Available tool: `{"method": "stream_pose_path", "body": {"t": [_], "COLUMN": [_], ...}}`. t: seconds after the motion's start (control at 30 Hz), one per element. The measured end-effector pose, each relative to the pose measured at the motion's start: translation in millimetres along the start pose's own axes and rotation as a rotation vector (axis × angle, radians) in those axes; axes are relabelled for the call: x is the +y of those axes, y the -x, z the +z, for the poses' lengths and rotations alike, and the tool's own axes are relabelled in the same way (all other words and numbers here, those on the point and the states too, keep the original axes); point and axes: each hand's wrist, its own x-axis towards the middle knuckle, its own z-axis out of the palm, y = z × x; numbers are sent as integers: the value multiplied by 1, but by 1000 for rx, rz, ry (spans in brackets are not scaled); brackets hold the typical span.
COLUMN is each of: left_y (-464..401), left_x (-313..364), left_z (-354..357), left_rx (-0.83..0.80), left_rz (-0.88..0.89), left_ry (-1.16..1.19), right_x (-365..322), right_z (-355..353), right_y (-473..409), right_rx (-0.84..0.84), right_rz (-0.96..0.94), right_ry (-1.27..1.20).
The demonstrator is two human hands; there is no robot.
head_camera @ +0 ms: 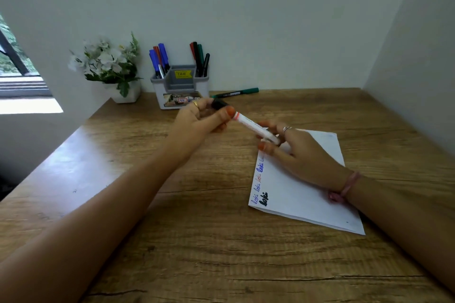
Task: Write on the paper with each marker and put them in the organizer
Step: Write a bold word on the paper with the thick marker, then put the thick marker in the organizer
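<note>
At nine o'clock, far edge of counter (172, 241): white pot of pale artificial flowers (108, 64) against wall. Just right of it, at eleven o'clock, grey-and-white organizer (181, 88) with yellow price sticker; blue and red markers (158, 60) upright in left compartment, red, black and green markers (200, 59) upright in right compartment, middle compartment's contents not visible. Lying flat at twelve o'clock, just right of organizer: green marker (236, 93), capped, well apart from both hands.

Centre frame, raised above counter: left hand (202, 118), ring on one finger, curled round black cap (219, 104) at far end of white-barrelled marker (254, 128). Barrel tilted, running down toward three o'clock into right hand (302, 152), thumb and fingers pinching its near end. Whether cap seated or partly pulled, cannot tell; slight blur here.

Under right hand, at three to four o'clock: white paper (302, 197) flat on counter, set askew. Short handwritten words in blue, red and heavy black along its left edge. Pink band (344, 189) on right wrist.
</note>
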Motion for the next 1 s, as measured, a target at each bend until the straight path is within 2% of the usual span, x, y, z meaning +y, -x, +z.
{"method": "stream_pose_path", "body": {"t": [0.1,0.27,0.4,0.5,0.63,0.77,0.87,1.0], "left_y": [-24,-84,-133,-162,-184,-194,-194,-192], "left_x": [14,46,48,34,16,3,-7,-21], "left_z": [-18,-55,-66,-65,-65,-62,-55,-54], "left_rx": [166,500,638,711,710,600,527,511], "left_rz": [44,213,255,242,176,108,71,4], "left_ry": [91,248,267,177,-56,-239,-312,-373], "right_x": [5,6,5,7,9,9,11,10], "right_z": [0,2,2,3,3,3,3,4], "right_y": [1,2,3,2,1,1,1,1], "right_rx": [-72,-109,-99,-98,-108,-108,-119,-124], "right_rz": [32,29,7,-12,-17,-7,2,12], "right_ry": [132,243,218,227,219,216,220,219]}}
